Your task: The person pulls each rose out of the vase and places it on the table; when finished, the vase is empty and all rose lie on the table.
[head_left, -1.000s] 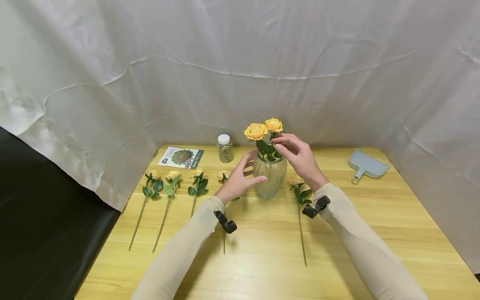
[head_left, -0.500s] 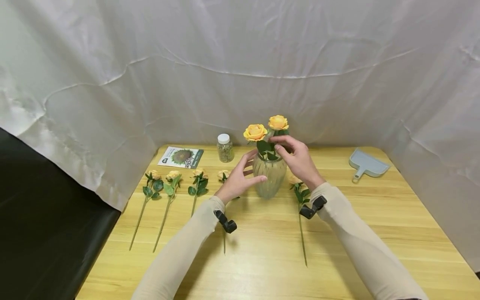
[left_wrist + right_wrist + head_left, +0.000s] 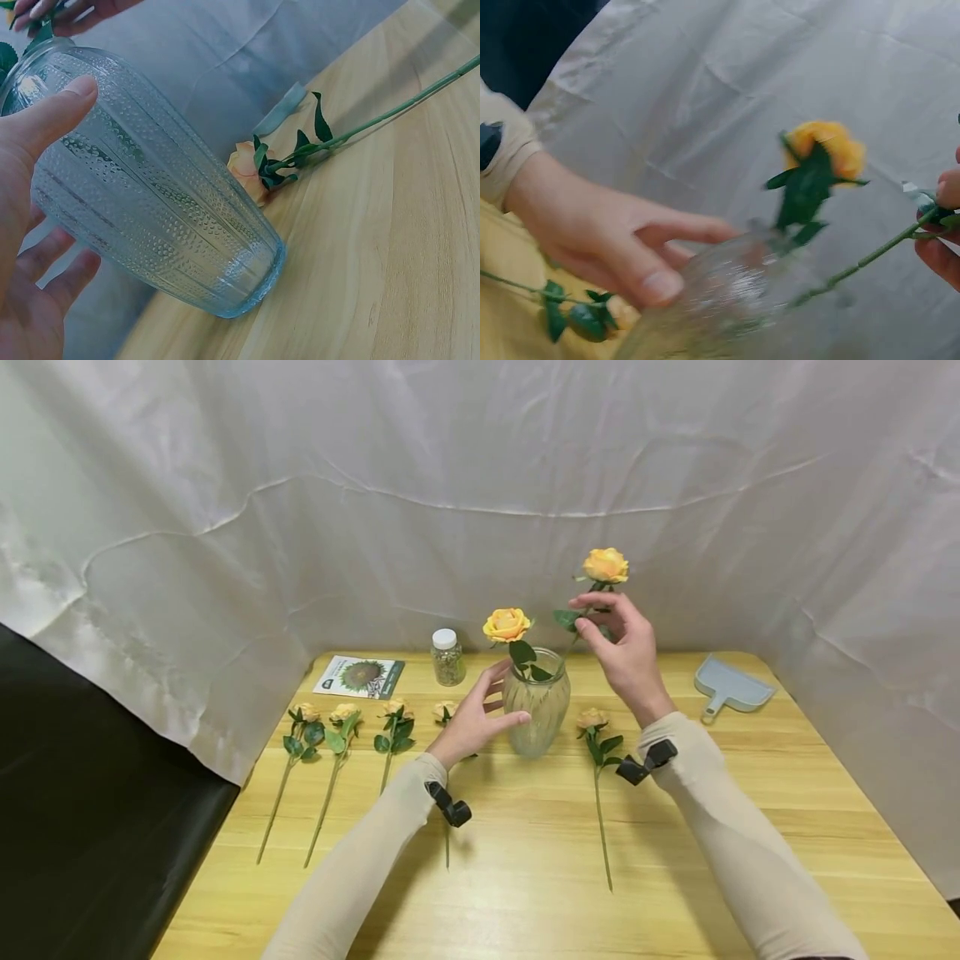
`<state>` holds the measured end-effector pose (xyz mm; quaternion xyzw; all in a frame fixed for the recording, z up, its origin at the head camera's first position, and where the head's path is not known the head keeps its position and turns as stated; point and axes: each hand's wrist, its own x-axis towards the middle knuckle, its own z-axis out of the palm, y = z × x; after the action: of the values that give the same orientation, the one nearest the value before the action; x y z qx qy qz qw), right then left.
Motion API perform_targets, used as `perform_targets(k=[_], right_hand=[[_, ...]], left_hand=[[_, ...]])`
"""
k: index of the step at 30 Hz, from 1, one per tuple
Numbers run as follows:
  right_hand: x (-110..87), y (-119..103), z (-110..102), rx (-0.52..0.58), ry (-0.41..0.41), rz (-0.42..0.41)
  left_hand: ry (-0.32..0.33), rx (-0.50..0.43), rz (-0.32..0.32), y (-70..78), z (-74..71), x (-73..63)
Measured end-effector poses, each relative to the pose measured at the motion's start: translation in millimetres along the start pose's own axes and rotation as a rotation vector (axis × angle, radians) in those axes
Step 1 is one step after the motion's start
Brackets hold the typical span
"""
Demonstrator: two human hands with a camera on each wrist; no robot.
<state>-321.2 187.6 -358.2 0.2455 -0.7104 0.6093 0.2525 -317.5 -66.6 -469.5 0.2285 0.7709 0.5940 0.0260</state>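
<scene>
My left hand (image 3: 471, 720) curves round the left side of the ribbed clear glass vase (image 3: 543, 714), which stands upright on the table; its thumb lies across the textured glass (image 3: 157, 172). One yellow rose (image 3: 507, 625) stands in the vase, leaning left over the rim. Up to the right of the rim, my right hand (image 3: 628, 652) pinches a second yellow rose (image 3: 606, 565) by the stem below its bloom. That rose's green stem (image 3: 862, 262) slants down to the vase mouth, its lower end inside the glass. Only the right hand's fingertips (image 3: 949, 187) show in its wrist view.
Several yellow roses lie on the wooden table: one (image 3: 597, 752) right of the vase, others (image 3: 337, 747) on the left, one partly under my left arm. Behind stand a white-capped jar (image 3: 447, 660), a sunflower seed packet (image 3: 360, 677) and a grey dustpan (image 3: 731, 687). Grey cloth walls (image 3: 465, 560) enclose the table.
My right hand has risen and moved right with the second rose, drawing its bloom away from the other and lifting more stem above the rim. The left hand stays at the vase.
</scene>
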Motion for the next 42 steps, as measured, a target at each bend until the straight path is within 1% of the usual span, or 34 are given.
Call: perform_targets(k=[6, 9, 13, 19, 21, 24, 26, 28, 30, 36, 39, 42], right_hand=[[10.7, -19, -22, 0.061, 0.099, -0.071], [14.5, -24, -32, 0.145, 0.161, -0.105], [18.9, -29, -46, 0.253, 0.238, -0.114], [21.6, -35, -76, 0.364, 0.355, -0.107], [19.6, -35, -88, 0.342, 0.377, -0.122], [14.1, -32, -104, 0.321, 0.394, -0.117], [8.5, -29, -113, 0.283, 0.378, -0.100], [2.0, -26, -121, 0.265, 0.346, -0.050], [-5.6, -22, -129, 0.210, 0.274, 0.005], [-28.9, -5, -149, 0.011, 0.001, 0.204], [-40.6, 3, -155, -0.076, -0.078, 0.257], [-51.1, 12, -158, -0.119, -0.121, 0.289]], left_hand=[[-0.005, 0.007, 0.013, -0.3, 0.2, 1.3], [-0.003, 0.011, 0.018, -1.4, 0.2, 1.5], [0.003, 0.017, 0.005, -2.8, -0.1, 0.1], [0.004, 0.020, 0.005, -4.2, 1.0, 0.1], [0.001, 0.018, 0.009, -4.3, 1.6, 0.9], [0.003, 0.017, 0.013, -4.1, 1.1, 1.7], [0.004, 0.019, 0.013, -4.1, 0.4, 2.0], [0.002, 0.021, 0.008, -4.0, 0.1, 2.1], [0.000, 0.022, 0.001, -4.2, 0.0, 1.8], [0.011, 0.021, -0.007, -3.9, -0.5, 0.0], [0.009, 0.022, -0.001, -3.6, -0.6, 0.0], [0.006, 0.025, 0.001, -3.5, -0.5, 0.4]])
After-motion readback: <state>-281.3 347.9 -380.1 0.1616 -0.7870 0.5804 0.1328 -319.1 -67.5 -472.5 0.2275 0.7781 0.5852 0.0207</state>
